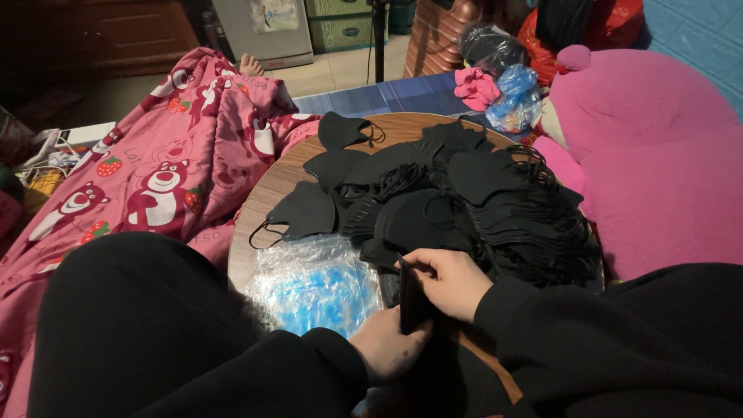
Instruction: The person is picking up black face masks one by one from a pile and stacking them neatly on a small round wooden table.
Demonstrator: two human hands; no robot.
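A large pile of black face masks [464, 197] covers a round wooden table [271, 186]. My right hand [449, 280] and my left hand [387, 344] both grip a small stack of black masks [412, 306], held on edge at the table's near side. Beside my left hand lies a pile of clear plastic bags with blue print [313, 282]. Two single masks lie apart from the heap, one at the far edge [342, 130] and one at the left [302, 213]. Both my arms wear black sleeves.
A pink blanket with bear and strawberry print [166, 170] covers someone lying at the left; a bare foot [251, 65] shows at its far end. A big pink plush [650, 147] fills the right. Tied plastic bags [515, 97] sit behind the table.
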